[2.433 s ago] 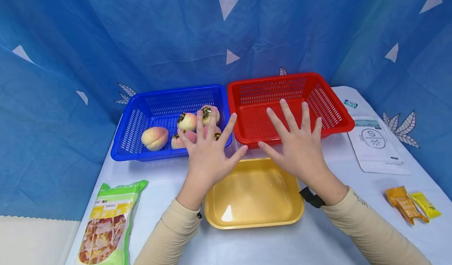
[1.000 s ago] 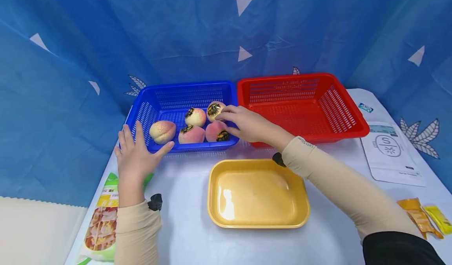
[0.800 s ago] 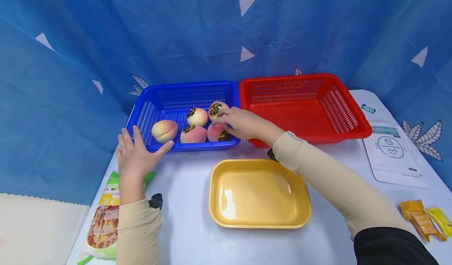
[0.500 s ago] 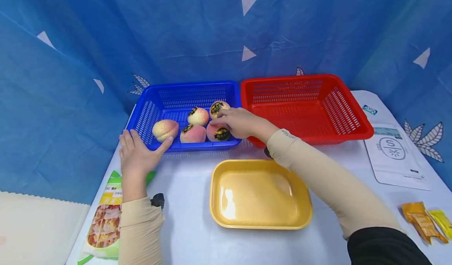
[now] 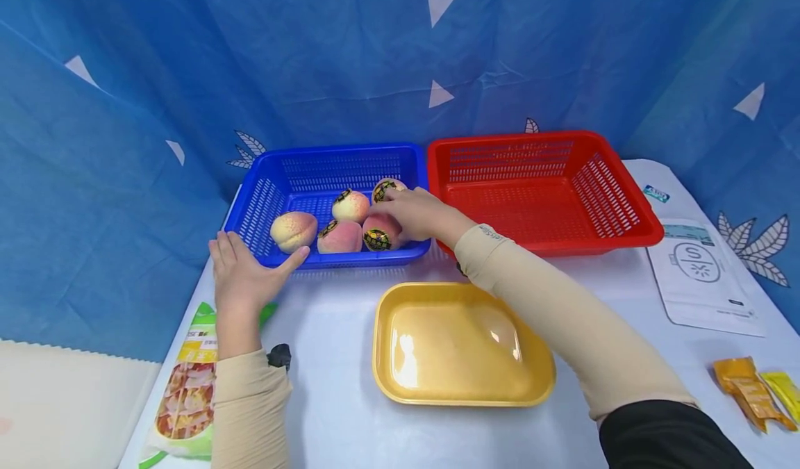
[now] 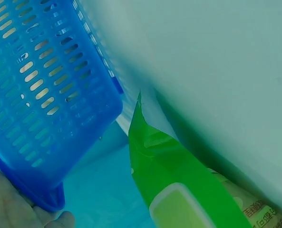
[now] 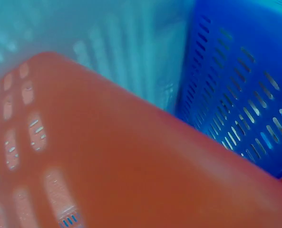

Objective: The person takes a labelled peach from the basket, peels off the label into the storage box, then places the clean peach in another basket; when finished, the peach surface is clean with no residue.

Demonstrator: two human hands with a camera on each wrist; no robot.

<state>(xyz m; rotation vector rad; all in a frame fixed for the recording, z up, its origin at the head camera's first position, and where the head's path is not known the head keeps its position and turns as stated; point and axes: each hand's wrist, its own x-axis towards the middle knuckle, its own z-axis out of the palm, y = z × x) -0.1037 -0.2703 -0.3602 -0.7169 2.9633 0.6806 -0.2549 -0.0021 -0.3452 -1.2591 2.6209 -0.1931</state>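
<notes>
Right hand: reaching across into the blue basket (image 5: 331, 170), the right hand (image 5: 415, 213) has its fingers curled over a pink peach (image 5: 378, 231) at the basket's near right corner, just left of frame centre. It grips the fruit from above, and the black and gold sticker faces the camera.
Left hand: the left hand (image 5: 240, 281) sits at the left of the frame with fingers straight and spread, pressed flat to the basket's front left corner, thumb laid along the near rim. It holds nothing.
Peaches: four more in there. One plain peach (image 5: 292, 230) at the left, a stickered one (image 5: 339, 237) touching the gripped fruit, another (image 5: 350, 205) behind it, and one (image 5: 384, 188) toward the back right, half hidden by the fingers.
Red basket: the red basket (image 5: 619, 198) stands right beside the blue one, side walls touching, right of centre.
Yellow tray: the yellow tray (image 5: 462, 396) lies at lower centre, under the right forearm.
Table edges: green snack bag (image 5: 184, 399) at lower left, beneath the left wrist; white pouch (image 5: 703, 281) at far right; orange and yellow sachets (image 5: 753, 389) in the lower right corner.
Wrist views: the left wrist camera shows the blue basket's corner (image 6: 45, 118) and the green bag (image 6: 179, 190); the right wrist camera shows only blurred red and blue walls.
</notes>
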